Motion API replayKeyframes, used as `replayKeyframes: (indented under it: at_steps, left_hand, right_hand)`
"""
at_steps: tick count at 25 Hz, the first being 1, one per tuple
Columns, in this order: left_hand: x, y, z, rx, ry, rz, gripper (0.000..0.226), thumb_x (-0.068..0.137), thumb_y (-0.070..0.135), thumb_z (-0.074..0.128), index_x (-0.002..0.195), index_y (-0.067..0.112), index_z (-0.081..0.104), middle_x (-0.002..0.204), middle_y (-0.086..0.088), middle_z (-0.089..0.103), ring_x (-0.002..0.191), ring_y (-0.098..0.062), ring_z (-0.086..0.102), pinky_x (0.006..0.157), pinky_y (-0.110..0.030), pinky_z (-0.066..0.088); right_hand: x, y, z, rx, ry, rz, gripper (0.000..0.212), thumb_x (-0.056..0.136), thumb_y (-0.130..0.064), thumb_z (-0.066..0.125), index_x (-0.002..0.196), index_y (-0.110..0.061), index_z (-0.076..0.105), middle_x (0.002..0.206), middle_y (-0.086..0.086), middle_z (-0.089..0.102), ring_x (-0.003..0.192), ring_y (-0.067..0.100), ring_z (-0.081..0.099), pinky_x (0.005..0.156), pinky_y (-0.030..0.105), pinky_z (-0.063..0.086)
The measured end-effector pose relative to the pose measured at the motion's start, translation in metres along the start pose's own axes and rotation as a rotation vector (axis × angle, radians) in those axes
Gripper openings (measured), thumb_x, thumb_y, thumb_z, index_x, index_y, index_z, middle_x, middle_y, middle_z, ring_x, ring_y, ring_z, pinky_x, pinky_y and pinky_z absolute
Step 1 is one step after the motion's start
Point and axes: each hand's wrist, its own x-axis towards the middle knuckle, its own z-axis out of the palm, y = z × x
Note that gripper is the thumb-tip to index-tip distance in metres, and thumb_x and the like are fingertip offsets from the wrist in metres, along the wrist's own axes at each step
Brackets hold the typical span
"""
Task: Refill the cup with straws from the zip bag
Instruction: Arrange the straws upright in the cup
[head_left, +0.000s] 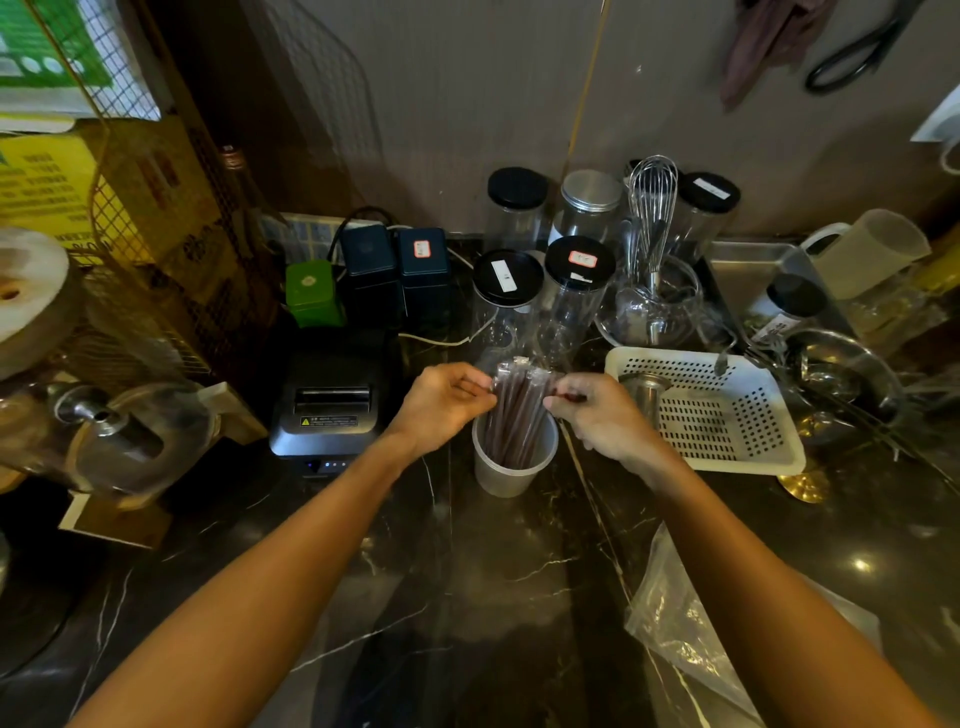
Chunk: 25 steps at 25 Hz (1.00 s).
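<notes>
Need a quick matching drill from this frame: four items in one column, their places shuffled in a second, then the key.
Things:
1. straws
2. zip bag
3. whisk
4. receipt printer

Places:
A. lying flat on the counter, near right
B. standing in the cup, between both hands
C. left of the cup
D. upright in a glass jar at the back

Pairs: 1-B, 2-A, 3-D, 4-C

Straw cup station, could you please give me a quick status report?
Left hand and right hand both pinching the straws. Straws upright in the cup. Zip bag lies on counter, right. Nothing in the way.
</notes>
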Motion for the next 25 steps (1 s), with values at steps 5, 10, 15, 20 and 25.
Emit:
replayKeyframes:
  at_steps: [5,10,15,20,25]
  left_hand:
    - [-0.002,0.005,0.004,0.009,0.094,0.019,0.014,0.093,0.014,0.073,0.107,0.013,0.075,0.1,-0.003,0.078,0.097,-0.014,0.075,0.095,-0.036,0.061]
    - [-0.005,0.018,0.002,0.023,0.135,0.102,0.022,0.096,0.011,0.068,0.118,0.01,0.073,0.111,-0.002,0.077,0.102,-0.009,0.073,0.093,-0.024,0.06]
    - [-0.003,0.02,0.007,0.089,0.1,0.102,0.024,0.098,0.009,0.065,0.121,0.01,0.072,0.118,-0.003,0.075,0.106,-0.01,0.072,0.095,-0.021,0.057]
    - [-0.006,0.011,0.01,0.056,0.093,0.058,0.033,0.097,0.003,0.064,0.129,0.007,0.066,0.105,-0.016,0.075,0.103,-0.021,0.074,0.104,-0.042,0.056]
    - [-0.01,0.031,-0.003,0.06,0.215,0.114,0.022,0.097,0.011,0.067,0.119,0.014,0.069,0.097,-0.005,0.073,0.085,-0.005,0.07,0.082,-0.016,0.059]
  right_hand:
    - [-0.003,-0.004,-0.002,0.018,0.008,0.0,0.023,0.103,-0.02,0.064,0.096,0.001,0.071,0.067,0.003,0.057,0.055,0.008,0.051,0.057,0.027,0.042]
    - [-0.003,-0.004,-0.001,0.011,-0.001,0.006,0.023,0.104,-0.022,0.062,0.097,-0.002,0.07,0.068,0.009,0.058,0.055,0.016,0.054,0.054,0.033,0.046]
    - [-0.002,0.0,0.003,0.025,-0.009,0.03,0.02,0.105,-0.025,0.061,0.097,-0.008,0.069,0.069,0.009,0.057,0.057,0.022,0.054,0.054,0.038,0.048]
    - [-0.004,0.0,0.002,-0.006,-0.014,0.039,0.018,0.105,-0.029,0.061,0.101,-0.013,0.068,0.073,0.003,0.061,0.059,0.015,0.056,0.054,0.031,0.051]
    - [-0.006,-0.003,-0.002,-0.021,0.017,0.056,0.012,0.102,-0.027,0.066,0.11,-0.02,0.062,0.1,-0.002,0.068,0.063,0.018,0.061,0.048,0.031,0.049]
